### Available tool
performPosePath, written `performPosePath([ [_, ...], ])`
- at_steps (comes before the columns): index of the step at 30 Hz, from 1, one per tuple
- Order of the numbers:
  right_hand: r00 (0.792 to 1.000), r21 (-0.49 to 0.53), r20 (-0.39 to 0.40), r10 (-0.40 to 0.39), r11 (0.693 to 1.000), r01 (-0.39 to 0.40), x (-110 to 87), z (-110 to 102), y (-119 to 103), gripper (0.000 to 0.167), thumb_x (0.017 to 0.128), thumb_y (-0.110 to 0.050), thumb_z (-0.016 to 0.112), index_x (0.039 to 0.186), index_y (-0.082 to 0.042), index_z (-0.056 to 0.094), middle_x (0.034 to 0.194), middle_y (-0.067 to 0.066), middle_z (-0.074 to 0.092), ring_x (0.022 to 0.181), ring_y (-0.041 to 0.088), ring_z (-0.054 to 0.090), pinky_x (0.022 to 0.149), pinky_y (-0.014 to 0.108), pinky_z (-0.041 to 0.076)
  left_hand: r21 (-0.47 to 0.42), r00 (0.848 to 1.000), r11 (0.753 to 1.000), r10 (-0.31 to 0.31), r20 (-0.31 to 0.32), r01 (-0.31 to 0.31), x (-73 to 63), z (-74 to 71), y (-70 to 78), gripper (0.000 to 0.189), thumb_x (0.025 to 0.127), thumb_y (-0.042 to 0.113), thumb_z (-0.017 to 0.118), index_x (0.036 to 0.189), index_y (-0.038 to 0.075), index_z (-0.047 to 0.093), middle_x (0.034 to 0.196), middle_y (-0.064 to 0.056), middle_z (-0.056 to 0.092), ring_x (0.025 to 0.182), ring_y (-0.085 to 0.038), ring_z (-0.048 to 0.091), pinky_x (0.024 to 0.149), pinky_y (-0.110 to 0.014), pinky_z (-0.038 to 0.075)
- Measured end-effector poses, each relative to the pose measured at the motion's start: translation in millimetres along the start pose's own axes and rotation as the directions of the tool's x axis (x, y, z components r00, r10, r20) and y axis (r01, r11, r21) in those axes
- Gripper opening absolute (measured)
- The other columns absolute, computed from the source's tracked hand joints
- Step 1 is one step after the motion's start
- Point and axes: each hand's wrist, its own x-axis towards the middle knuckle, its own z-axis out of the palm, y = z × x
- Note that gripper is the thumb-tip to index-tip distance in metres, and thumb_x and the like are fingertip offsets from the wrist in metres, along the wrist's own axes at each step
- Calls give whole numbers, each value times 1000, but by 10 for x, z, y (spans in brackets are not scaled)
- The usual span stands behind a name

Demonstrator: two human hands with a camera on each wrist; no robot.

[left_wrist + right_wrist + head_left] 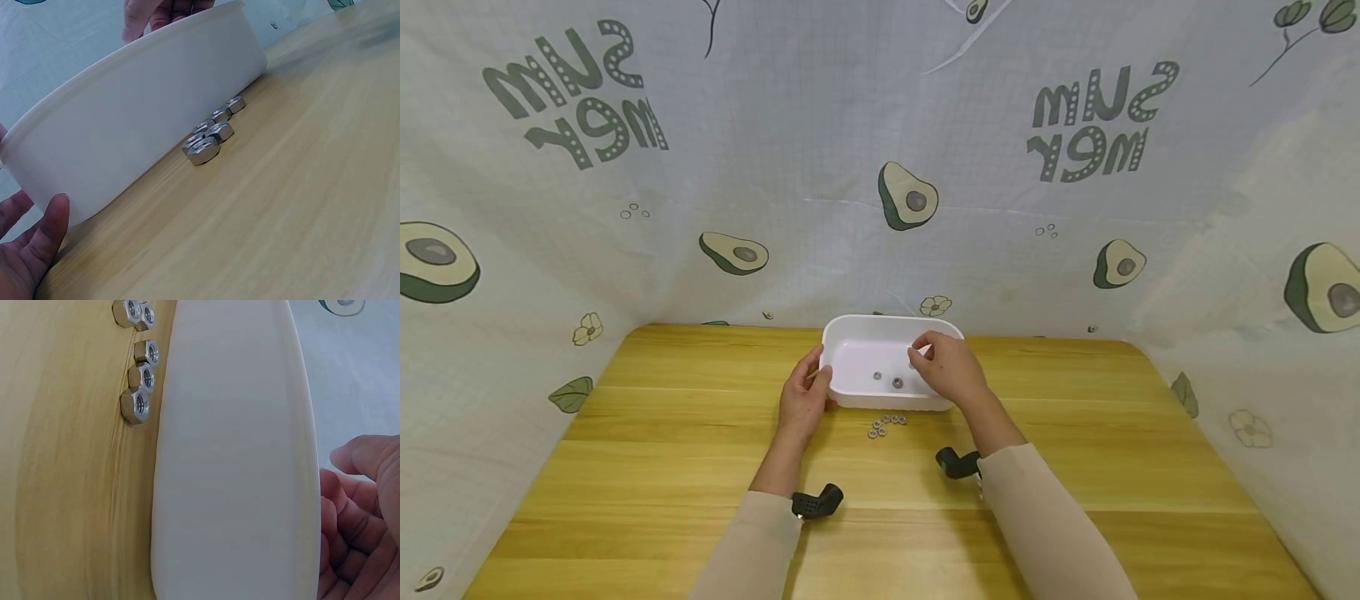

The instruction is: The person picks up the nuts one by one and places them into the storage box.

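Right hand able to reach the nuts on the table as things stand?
Probably yes: nothing covers the nuts, and they lie close. The right hand would just have to clear the white tray wall first.

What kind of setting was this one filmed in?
Probably a makeshift indoor filming corner: a hanging sheet printed with avocados surrounds a wood-grain table, which bears a white tray and metal hex nuts.

Plain beige sleeves (pixel 1043 525) are worn with a bent black wrist camera (pixel 817 503) each side.
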Motion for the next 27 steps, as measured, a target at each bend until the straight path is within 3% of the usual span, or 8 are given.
performPosePath([
  [15, 997, 169, -72, 4, 986, 9, -349, -51, -20, 24, 98, -34, 65, 112, -15, 71, 84, 6, 64, 73, 22, 54, 61, 29, 46, 6, 1000, 1000, 12, -6, -12, 16, -18, -11, 48, 104, 25, 56, 151, 24, 51, 149, -13, 55, 111, -28, 62, 65, -21, 56],
  [20, 998, 217, -63, 17, 976, -2, -470, -32, -47, 22, 97, -32, 68, 108, -14, 73, 83, 5, 62, 73, 21, 54, 60, 28, 46, 10, 1000, 1000, 17, -2, -17, 13, -13, -15, 49, 104, 27, 56, 152, 23, 50, 149, -14, 54, 111, -28, 62, 65, -21, 56],
  [27, 999, 232, 10, 36, 972, -37, -610, 78, -6, 15, 95, -28, 70, 101, -14, 74, 81, 4, 63, 72, 19, 54, 60, 27, 46, 8, 1000, 1000, 13, 3, -13, 4, 1, -10, 49, 104, 27, 56, 152, 23, 50, 149, -13, 54, 112, -28, 62, 66, -20, 56],
])
